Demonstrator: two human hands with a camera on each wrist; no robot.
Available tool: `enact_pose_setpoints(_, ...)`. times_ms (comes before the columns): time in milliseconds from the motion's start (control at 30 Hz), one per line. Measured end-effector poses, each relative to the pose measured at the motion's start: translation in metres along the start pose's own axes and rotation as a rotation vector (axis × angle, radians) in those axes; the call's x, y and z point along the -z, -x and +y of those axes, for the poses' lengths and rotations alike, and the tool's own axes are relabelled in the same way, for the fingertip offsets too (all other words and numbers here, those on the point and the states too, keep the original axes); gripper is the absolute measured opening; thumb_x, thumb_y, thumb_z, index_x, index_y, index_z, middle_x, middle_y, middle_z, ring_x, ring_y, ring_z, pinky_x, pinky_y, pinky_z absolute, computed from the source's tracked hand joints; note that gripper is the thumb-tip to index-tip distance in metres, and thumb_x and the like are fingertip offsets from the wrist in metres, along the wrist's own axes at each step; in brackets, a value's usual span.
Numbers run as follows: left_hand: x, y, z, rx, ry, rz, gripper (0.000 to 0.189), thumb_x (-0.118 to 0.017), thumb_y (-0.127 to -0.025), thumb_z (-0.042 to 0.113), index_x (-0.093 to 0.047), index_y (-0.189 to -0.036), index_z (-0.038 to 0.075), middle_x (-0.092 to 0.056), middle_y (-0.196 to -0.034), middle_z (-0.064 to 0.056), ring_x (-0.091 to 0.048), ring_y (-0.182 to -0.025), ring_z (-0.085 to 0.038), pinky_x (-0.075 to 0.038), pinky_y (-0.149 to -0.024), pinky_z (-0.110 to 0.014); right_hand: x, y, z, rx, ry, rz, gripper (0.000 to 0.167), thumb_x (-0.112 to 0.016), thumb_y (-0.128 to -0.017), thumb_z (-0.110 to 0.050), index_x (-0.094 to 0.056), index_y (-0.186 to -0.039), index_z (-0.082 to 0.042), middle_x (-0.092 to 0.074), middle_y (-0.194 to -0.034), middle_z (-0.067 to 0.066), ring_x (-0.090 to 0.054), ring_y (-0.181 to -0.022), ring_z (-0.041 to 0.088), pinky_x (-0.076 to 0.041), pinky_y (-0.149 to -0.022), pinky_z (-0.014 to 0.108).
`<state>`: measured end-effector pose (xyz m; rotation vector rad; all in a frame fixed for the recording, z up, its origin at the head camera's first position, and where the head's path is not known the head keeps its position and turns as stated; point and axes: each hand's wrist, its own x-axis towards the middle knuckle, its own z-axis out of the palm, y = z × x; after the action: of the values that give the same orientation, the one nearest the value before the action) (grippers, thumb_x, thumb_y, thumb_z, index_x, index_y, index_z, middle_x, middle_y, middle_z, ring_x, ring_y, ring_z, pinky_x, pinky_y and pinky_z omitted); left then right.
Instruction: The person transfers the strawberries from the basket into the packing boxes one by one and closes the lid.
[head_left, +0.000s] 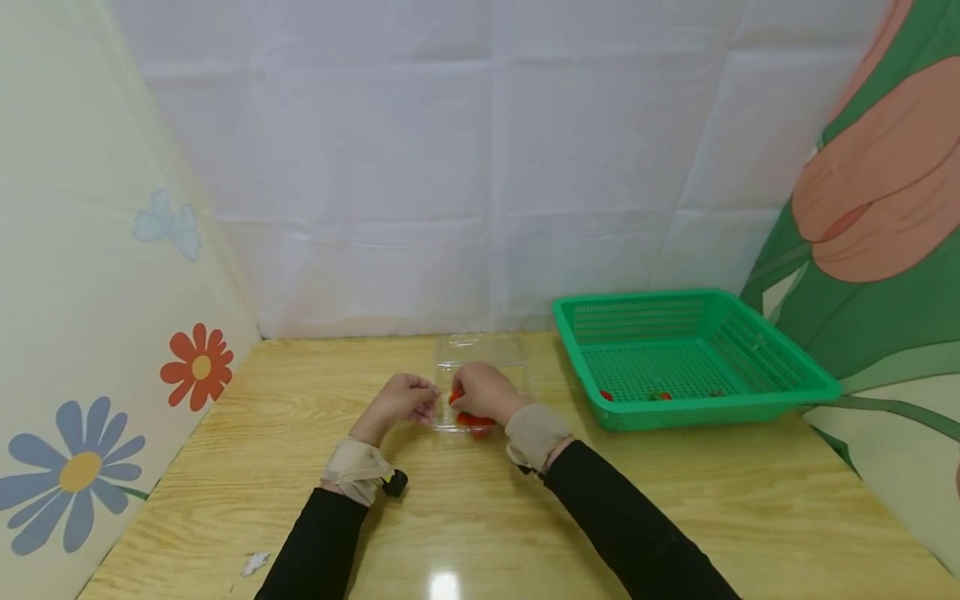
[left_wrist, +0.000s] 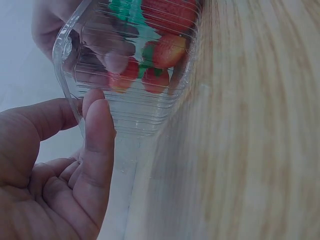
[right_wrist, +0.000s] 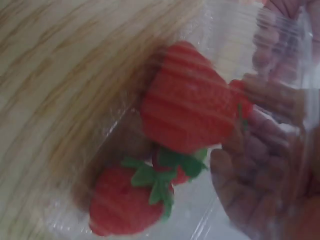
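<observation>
A clear plastic clamshell box (head_left: 480, 348) stands on the table with its lid folded back. My left hand (head_left: 405, 398) pinches the box's near-left rim between thumb and forefinger, as the left wrist view shows. My right hand (head_left: 486, 392) reaches inside the box and holds a small red strawberry (left_wrist: 125, 75) at its fingertips. Around it in the box lie a large strawberry (right_wrist: 185, 100) and a smaller strawberry (right_wrist: 127, 202) with green leaves. The box's ribbed wall blurs these in both wrist views.
To the right of the box is a green plastic basket (head_left: 720, 408) with a few small red pieces (head_left: 660, 396) on its floor. Behind the wooden table (head_left: 480, 517) hangs a white cloth (head_left: 375, 167). A torn white patch (head_left: 255, 563) marks the table at near left.
</observation>
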<state>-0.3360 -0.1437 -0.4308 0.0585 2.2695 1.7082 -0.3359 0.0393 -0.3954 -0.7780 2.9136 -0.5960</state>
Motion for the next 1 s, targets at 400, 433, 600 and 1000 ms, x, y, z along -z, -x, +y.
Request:
enact_pose_setpoints(400, 0.0, -0.002, -0.002, -0.017, 0.006, -0.011, 0.019, -0.058, -0.101, 0.006, -0.063, -0.107, -0.011, -0.062, -0.07, -0.004, -0.06, -0.057, -0.01, -0.055, -0.053, -0.022, -0.013, -0.006, -0.004, -0.059, 0.117, -0.051, 0.021, -0.079, -0.083, -0.012, -0.062, -0.071, -0.011, -0.057, -0.068, -0.002, -0.053, -0.063, 0.016, -0.047, -0.059, 0.03)
enact_pose_setpoints(433, 0.0, -0.002, -0.002, -0.017, 0.005, -0.01, 0.019, -0.057, -0.101, 0.006, -0.063, -0.107, -0.011, -0.061, -0.07, -0.004, -0.06, -0.057, -0.01, -0.055, -0.053, -0.022, -0.013, -0.006, -0.004, -0.058, 0.125, -0.051, 0.022, -0.079, -0.083, -0.013, -0.061, -0.07, -0.011, -0.056, -0.067, -0.002, -0.053, -0.062, 0.016, -0.046, -0.058, 0.03)
enact_pose_setpoints(600, -0.001, -0.001, -0.002, -0.013, 0.012, -0.004, 0.017, -0.057, -0.101, 0.005, -0.063, -0.106, -0.01, -0.06, -0.068, -0.004, -0.06, -0.056, -0.01, -0.055, -0.053, -0.021, -0.017, -0.006, -0.002, -0.043, 0.169, -0.04, 0.026, -0.079, -0.082, -0.013, -0.059, -0.067, -0.013, -0.054, -0.066, -0.002, -0.051, -0.062, 0.016, -0.046, -0.057, 0.031)
enact_pose_setpoints(1000, -0.001, -0.001, -0.001, -0.012, -0.001, -0.01, 0.019, -0.056, -0.101, 0.006, -0.063, -0.107, -0.011, -0.06, -0.068, -0.004, -0.059, -0.056, -0.009, -0.054, -0.053, -0.021, -0.018, -0.007, -0.001, -0.036, 0.191, -0.055, 0.026, -0.077, -0.087, -0.017, -0.059, -0.067, -0.011, -0.055, -0.065, -0.002, -0.05, -0.061, 0.016, -0.046, -0.059, 0.032)
